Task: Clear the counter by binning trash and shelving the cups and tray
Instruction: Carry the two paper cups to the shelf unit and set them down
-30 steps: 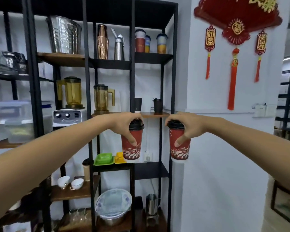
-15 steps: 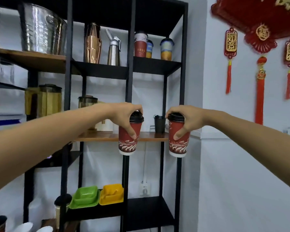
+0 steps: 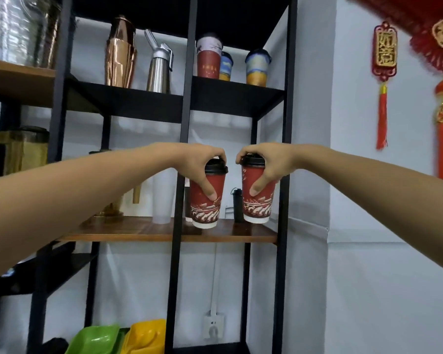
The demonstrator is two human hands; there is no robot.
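Far left: steel bucket (image 3: 18, 29) on the top wood shelf, cut off by the frame edge. Below it a yellowish blender jug (image 3: 23, 149), blurred and half behind the black rack post (image 3: 59, 80).

Left hand (image 3: 197, 162) grips the left cup (image 3: 207, 198) from above: fingers curled over the black lid, thumb pressed down the red side. Cup upright, base at the front edge of the wood shelf (image 3: 143, 229); touching or just above it, cannot tell. The centre post hides that cup's left edge.

Right hand (image 3: 269, 164) holds the right cup (image 3: 258, 198) in the same top grip, thumb on the side. Upright, base over the same shelf near its right end; contact unclear. Cups just beside each other, not touching. Both carry a white printed pattern near the base; no readable text.

Between the cups, further back, a small black lidded container (image 3: 237, 204), mostly hidden.

Upper black shelf: copper shaker (image 3: 120, 52), steel dispenser (image 3: 160, 65), three printed cups (image 3: 230, 61); print too blurred to read.

Bottom: green tray (image 3: 95, 338) and yellow tray (image 3: 146, 335), cut off. White socket (image 3: 214, 324) on the white wall.

Right wall: red ornament (image 3: 385, 52) with gold characters, tassels below, top cropped.
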